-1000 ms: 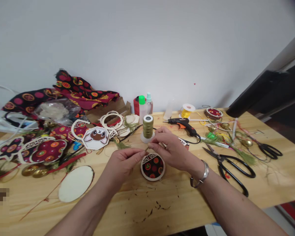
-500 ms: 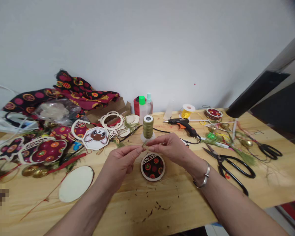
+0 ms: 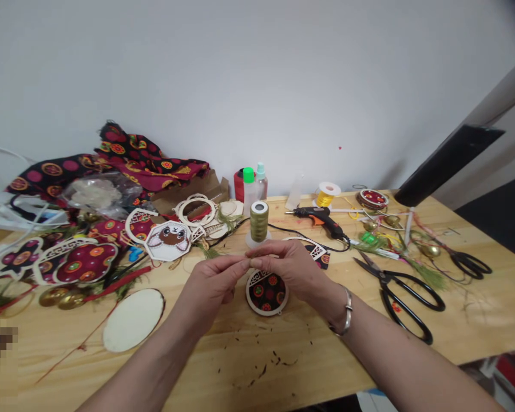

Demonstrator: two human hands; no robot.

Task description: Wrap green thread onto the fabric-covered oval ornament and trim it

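My left hand and my right hand meet fingertip to fingertip in front of a spool of olive-green thread. Both are closed in a pinch on a thin strand of olive-green thread, mostly hidden by the fingers. Just below them, a round pendant lies on the table, with dark flowered fabric inside a pale fretwork rim. My right hand covers part of its upper edge. Behind my right hand a second pale frame with patterned fabric shows in part.
Large black-handled scissors lie open at right, near a glue gun and a yellow cord spool. Decorated frames, a sheep-face piece, brass bells and folded fabric crowd the left. A pale oval disc lies front left.
My right hand has moved slightly left and down, its fingertips closing against my left fingers. More of the fabric frame behind it now shows. My left hand stays almost still.
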